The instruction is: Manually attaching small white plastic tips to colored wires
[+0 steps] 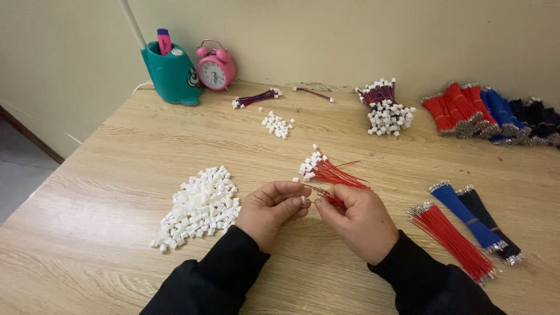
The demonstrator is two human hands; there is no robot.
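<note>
A small white plastic connector (303,199) sits pinched in the fingertips of the left hand (271,211), fingers curled close. Touching it, the right hand (359,220) grips a thin red wire (328,197) between thumb and forefinger. Just beyond the hands lies a bunch of red wires with white plugs (326,171); left of the left hand, a heap of white connectors (199,206); right of the right hand, red, blue and black wire bundles (464,230).
</note>
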